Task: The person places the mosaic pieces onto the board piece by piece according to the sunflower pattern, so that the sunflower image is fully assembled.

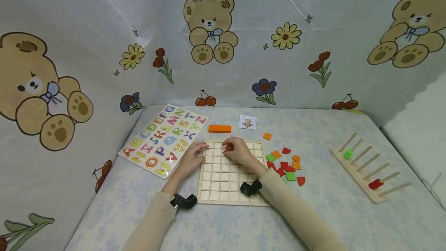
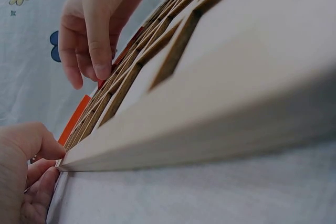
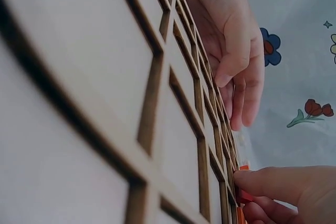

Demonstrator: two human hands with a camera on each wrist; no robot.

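Note:
A wooden grid board [image 1: 215, 185] lies flat on the table. My left hand [image 1: 191, 160] rests against its left edge near the far corner; in the left wrist view the fingertips [image 2: 55, 150] touch the frame. Over the far rows of the grid, my right hand [image 1: 238, 151] pinches a small red piece [image 3: 244, 196] between thumb and fingers, low at the squares. The fingers partly hide the piece, so its exact shape cannot be told. Right of the board lie loose red, green and orange pieces, among them a green square [image 1: 290, 176] and a red quarter-circle [image 1: 301, 181].
An alphabet puzzle board [image 1: 139, 148] lies at the left. Behind the grid are an orange block [image 1: 220, 129] and a small card with a gridded picture [image 1: 247, 122]. A wooden peg rack [image 1: 360, 177] with green and red beads stands at the right.

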